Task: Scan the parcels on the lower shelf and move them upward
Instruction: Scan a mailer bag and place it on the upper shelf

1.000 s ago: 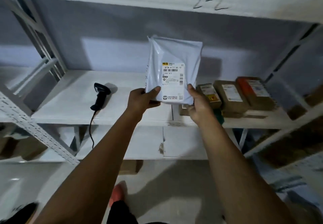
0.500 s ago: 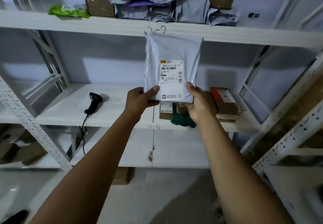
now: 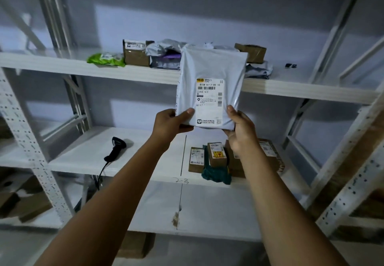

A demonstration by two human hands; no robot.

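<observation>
I hold a grey poly-mailer parcel [image 3: 209,72] upright, label facing me, in front of the upper shelf [image 3: 62,65]. My left hand [image 3: 171,123] pinches its lower left corner, thumb on the front. My right hand [image 3: 241,128] grips its lower right corner. A black handheld scanner [image 3: 116,148] lies on the lower shelf [image 3: 87,157] to the left, cable hanging over the edge. Several brown boxes [image 3: 217,155] and a teal bag [image 3: 217,174] sit on the lower shelf beneath my right hand.
The upper shelf carries a green bag [image 3: 106,59], cardboard boxes [image 3: 135,55] and grey mailers [image 3: 164,54] behind the held parcel. White perforated uprights [image 3: 25,137] frame the rack on both sides. More cardboard boxes [image 3: 137,245] sit on the floor below.
My view has tilted up and both hands have raised the grey parcel from the lower shelf level to in front of the upper shelf. The grip is unchanged.
</observation>
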